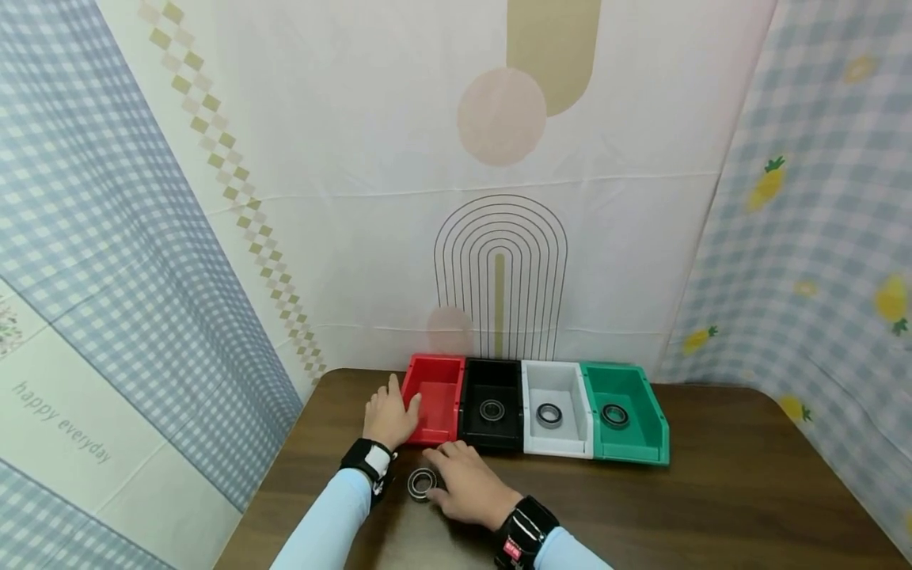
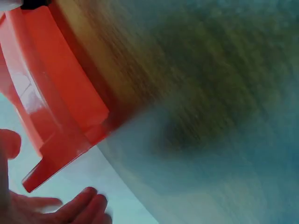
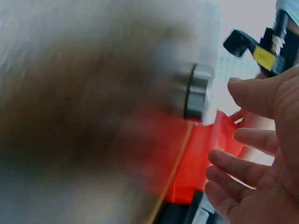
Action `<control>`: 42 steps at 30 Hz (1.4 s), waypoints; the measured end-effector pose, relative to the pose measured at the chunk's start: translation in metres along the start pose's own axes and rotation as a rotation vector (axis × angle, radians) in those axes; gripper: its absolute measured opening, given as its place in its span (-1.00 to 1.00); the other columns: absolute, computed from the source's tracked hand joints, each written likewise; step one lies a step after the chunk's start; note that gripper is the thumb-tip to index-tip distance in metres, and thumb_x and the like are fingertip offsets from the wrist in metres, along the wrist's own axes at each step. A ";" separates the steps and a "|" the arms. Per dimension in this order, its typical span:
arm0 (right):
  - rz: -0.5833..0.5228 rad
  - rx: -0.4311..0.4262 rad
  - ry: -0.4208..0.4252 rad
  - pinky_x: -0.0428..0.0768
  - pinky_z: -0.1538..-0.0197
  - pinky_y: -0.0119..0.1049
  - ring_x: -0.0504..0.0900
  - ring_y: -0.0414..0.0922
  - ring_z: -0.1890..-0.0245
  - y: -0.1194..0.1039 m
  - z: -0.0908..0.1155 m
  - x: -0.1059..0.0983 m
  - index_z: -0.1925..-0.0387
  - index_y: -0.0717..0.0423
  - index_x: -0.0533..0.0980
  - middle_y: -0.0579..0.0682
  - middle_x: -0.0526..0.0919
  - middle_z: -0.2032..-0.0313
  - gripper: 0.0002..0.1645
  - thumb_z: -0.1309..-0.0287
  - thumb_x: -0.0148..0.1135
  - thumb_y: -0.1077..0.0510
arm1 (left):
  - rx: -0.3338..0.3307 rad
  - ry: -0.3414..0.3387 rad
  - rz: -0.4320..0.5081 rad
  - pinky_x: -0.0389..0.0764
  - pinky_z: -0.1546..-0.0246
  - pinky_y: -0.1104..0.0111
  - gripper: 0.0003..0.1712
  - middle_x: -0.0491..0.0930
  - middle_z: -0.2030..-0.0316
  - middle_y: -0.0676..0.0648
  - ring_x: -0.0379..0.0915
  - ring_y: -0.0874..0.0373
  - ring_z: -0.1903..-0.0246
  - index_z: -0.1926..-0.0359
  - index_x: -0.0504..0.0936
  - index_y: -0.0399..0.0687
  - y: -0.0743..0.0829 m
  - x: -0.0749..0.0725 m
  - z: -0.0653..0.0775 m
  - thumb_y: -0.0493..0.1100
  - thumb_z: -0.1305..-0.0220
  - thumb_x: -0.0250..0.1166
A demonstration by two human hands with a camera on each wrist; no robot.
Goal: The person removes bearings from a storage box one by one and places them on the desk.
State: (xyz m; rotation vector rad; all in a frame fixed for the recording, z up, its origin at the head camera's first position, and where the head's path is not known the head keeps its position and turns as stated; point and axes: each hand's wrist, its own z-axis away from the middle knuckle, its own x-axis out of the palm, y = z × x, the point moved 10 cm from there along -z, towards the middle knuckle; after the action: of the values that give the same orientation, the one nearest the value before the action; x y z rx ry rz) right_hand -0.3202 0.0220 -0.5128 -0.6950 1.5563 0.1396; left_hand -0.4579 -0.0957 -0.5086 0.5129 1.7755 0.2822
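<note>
A steel ball bearing [image 1: 422,484] lies flat on the wooden table in front of the red bin [image 1: 435,400]. Just right of the bearing is my right hand [image 1: 470,484], thumb and fingers spread. The right wrist view shows a gap between these fingers [image 3: 247,168] and the bearing's shiny rim [image 3: 200,93]. At the red bin's left side is my left hand [image 1: 388,416], its fingers extended and its thumb over the bin's edge. Part of that hand [image 2: 70,207] appears beside the red bin [image 2: 60,84] in the left wrist view.
Right of the red bin, a black bin [image 1: 492,380], a white bin [image 1: 557,388] and a green bin [image 1: 644,423] stand in a row. Each of these three holds one bearing. A patterned cloth [image 1: 370,261] hangs behind the table [image 1: 741,475].
</note>
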 end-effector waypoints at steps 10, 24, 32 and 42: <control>0.083 0.031 0.230 0.59 -0.31 -0.01 0.59 -0.05 -0.17 0.022 0.015 -0.036 -0.31 0.05 0.60 -0.03 0.70 -0.10 -0.40 -0.36 0.41 -0.11 | 0.066 0.181 0.085 0.27 -0.36 -0.20 -0.29 0.58 -0.24 -0.40 0.42 -0.31 -0.30 -0.39 0.48 -0.38 0.011 -0.032 0.034 0.08 -0.49 0.29; -0.003 0.127 0.305 0.58 -0.20 -0.05 0.57 -0.10 -0.06 0.052 0.048 -0.061 -0.24 0.06 0.65 -0.06 0.72 -0.04 -0.45 -0.32 0.46 -0.09 | 0.290 0.242 0.108 0.46 -0.20 -0.09 -0.57 0.69 -0.09 -0.23 0.58 -0.17 -0.14 -0.17 0.68 -0.20 0.044 -0.041 0.084 -0.05 -0.42 0.40; -0.031 0.151 0.302 0.59 -0.19 -0.05 0.57 -0.12 -0.03 0.055 0.058 -0.063 -0.19 0.07 0.68 -0.06 0.73 0.00 -0.50 -0.33 0.46 -0.07 | 0.283 0.158 0.137 0.52 -0.18 -0.04 -0.60 0.72 -0.07 -0.17 0.62 -0.12 -0.10 -0.14 0.72 -0.15 0.050 -0.031 0.098 -0.02 -0.43 0.41; -0.040 0.147 0.334 0.59 -0.15 -0.09 0.58 -0.14 0.00 0.056 0.063 -0.065 -0.12 0.07 0.71 -0.06 0.74 0.05 -0.56 -0.33 0.46 -0.06 | 0.243 0.071 0.133 0.49 -0.13 0.00 -0.58 0.73 -0.02 -0.18 0.62 -0.12 -0.07 -0.12 0.74 -0.24 0.052 -0.019 0.098 -0.03 -0.41 0.41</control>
State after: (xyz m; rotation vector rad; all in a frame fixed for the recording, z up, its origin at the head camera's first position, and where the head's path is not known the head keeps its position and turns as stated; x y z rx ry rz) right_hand -0.2973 0.1201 -0.4784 -0.6553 1.8485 -0.1261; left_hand -0.3496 -0.0665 -0.4950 0.8054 1.8591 0.1789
